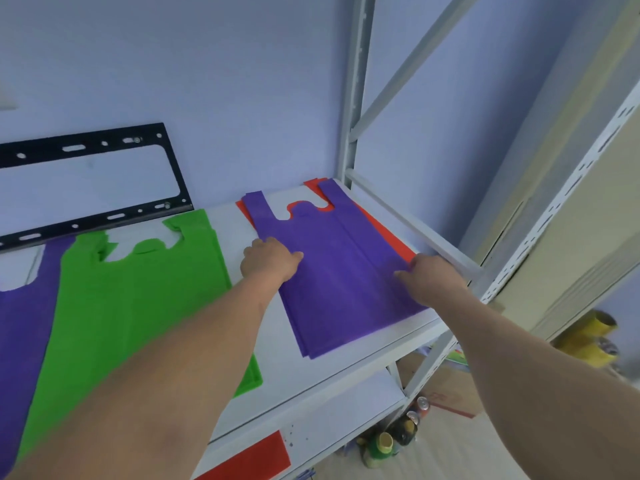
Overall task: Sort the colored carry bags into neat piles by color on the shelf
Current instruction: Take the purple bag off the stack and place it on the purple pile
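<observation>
A purple carry bag (339, 271) lies flat at the right end of the white shelf (332, 372), on top of a red bag (391, 237) whose edges show along its right side and handles. My left hand (268, 259) rests on the purple bag's left edge, fingers curled at the cloth. My right hand (433, 282) presses on its right edge near the shelf's side rail. A green bag pile (138, 299) lies to the left, and another purple bag (20, 327) at the far left, partly cut off.
A black slotted metal bracket (104, 188) leans against the back wall. The rack's grey uprights (356, 98) and side rail stand at the right. A red bag (256, 455) lies on the lower shelf. Bottles (398, 434), cardboard and yellow tape rolls (588, 337) sit on the floor.
</observation>
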